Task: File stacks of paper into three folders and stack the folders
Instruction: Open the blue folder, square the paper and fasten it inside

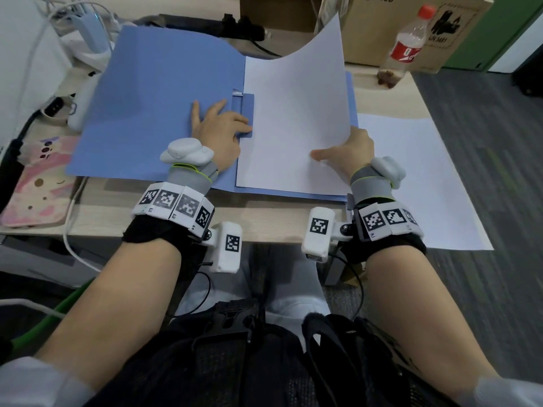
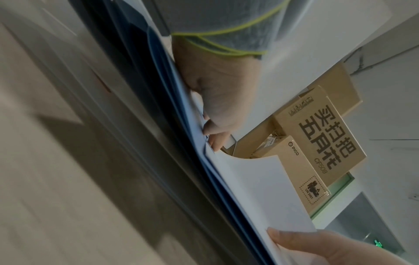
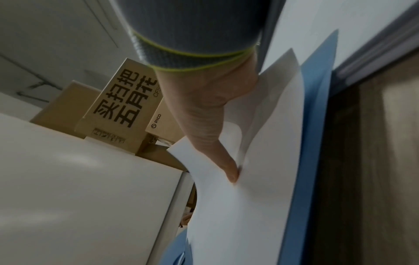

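Note:
A blue folder lies open on the desk. My left hand rests flat on its left half, fingers spread, the thumb on the small inner flap. A white paper stack covers the folder's right half, with its far right corner curled upward. My right hand pinches the stack's near right edge, thumb on top and fingers underneath. The right wrist view shows that thumb pressing into the bent paper. In the left wrist view, my left hand lies against the folder.
More white paper lies on the desk's right end, overhanging the edge. A cola bottle and cardboard boxes stand at the back right. A pink-cased phone, cables and a power strip crowd the left side.

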Demonstrator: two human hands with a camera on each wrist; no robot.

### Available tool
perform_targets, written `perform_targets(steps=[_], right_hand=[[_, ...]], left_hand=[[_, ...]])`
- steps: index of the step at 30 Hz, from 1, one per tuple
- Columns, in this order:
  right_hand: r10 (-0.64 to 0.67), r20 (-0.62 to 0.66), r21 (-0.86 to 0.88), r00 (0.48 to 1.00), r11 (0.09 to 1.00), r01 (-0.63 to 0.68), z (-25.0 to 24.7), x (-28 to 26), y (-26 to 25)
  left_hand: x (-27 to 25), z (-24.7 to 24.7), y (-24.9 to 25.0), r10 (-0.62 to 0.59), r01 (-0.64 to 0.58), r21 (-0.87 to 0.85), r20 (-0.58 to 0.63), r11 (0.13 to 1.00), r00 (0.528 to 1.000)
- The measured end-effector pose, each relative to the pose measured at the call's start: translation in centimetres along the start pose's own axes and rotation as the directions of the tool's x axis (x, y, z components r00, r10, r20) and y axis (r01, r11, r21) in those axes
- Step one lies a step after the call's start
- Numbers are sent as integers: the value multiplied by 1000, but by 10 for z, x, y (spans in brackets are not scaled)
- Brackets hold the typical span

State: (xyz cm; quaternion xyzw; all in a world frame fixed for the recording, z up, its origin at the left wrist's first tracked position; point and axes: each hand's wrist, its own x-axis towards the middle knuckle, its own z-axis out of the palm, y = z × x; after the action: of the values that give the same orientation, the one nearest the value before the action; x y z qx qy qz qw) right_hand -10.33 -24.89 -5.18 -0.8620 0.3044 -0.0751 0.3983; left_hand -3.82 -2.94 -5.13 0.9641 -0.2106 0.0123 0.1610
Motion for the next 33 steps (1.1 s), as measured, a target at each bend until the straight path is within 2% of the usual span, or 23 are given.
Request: perform_targets(steps=[5, 8, 9, 11, 14, 15, 17, 18, 20, 22, 24, 26, 28, 30, 33], right_hand=[[-40, -23, -210, 999, 977, 34, 4, -4, -9], [-67, -20, -421, 998, 906, 52, 12, -8, -16], [-106, 6, -452, 994, 887, 97, 14, -9, -20], [-239, 132, -409, 962, 871, 273, 21, -13, -28], [-420, 387, -258, 821, 806, 534, 39, -20, -42], [-458, 435, -211, 775, 785, 583, 48, -21, -47], [-507, 473, -145, 720, 762, 632, 63, -21, -55], [-514, 475, -137, 714, 759, 637, 68, -22, -58], [-493, 461, -159, 738, 773, 615, 71, -21, -60], [-468, 444, -169, 764, 794, 584, 73, -22, -62], [-454, 410, -148, 791, 823, 549, 76, -25, -65], [-434, 361, -128, 825, 854, 505, 79, -27, -68], [-405, 328, -111, 854, 881, 460, 83, -28, -68], [-385, 321, -93, 866, 897, 433, 86, -30, -67], [-360, 305, -67, 882, 915, 397, 89, -34, -68]], left_hand=[[-1, -1, -2, 30, -30, 16, 4, 999, 1000], [-2, -2, -3, 47, -48, 45, 26, 998, 999], [-3, -3, -2, 51, -53, 58, 34, 997, 998], [-4, -4, -2, 62, -66, 81, 51, 995, 997], [-4, -8, -3, 87, -92, 76, 76, 993, 993], [-5, -10, -5, 93, -97, 55, 78, 994, 993], [-5, -13, -14, 100, -99, -28, 50, 995, 994], [-6, -14, -20, 106, -105, -88, 13, 991, 994], [-10, -18, -31, 93, -109, -209, -84, 972, 992], [-17, -26, -46, 2, -64, -287, -211, 956, 978], [-27, -36, -63, -138, 42, -284, -326, 958, 935], [-36, -43, -80, -313, 230, -238, -417, 944, 853], [-44, -46, -97, -471, 412, -229, -462, 882, 751], [-54, -48, -112, -583, 505, -292, -454, 812, 674], [-66, -53, -122, -678, 567, -372, -398, 735, 618]])
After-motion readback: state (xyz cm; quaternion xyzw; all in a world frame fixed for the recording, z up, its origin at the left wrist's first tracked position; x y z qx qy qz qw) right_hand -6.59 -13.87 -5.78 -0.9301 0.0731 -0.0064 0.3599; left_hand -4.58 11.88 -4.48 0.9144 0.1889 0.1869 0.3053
